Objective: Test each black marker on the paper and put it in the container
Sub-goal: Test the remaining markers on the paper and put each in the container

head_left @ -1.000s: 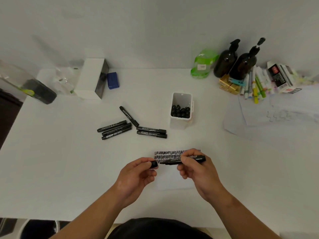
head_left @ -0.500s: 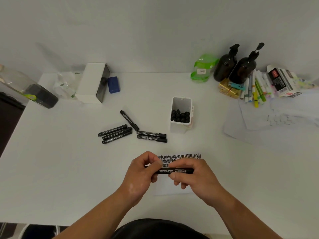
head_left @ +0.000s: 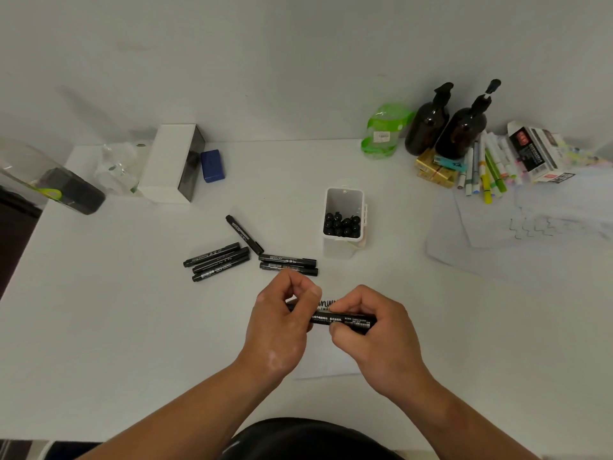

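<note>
Left hand [head_left: 282, 323] and right hand [head_left: 374, 340] grip one marker [head_left: 345, 318]; several already fill the container [head_left: 345, 197] at one o'clock, six loose markers [head_left: 219, 260] left at eleven.

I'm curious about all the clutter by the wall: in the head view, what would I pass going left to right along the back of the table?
White box → blue block → green bag → brown bottle → second brown bottle → coloured pens → printed carton.
</note>
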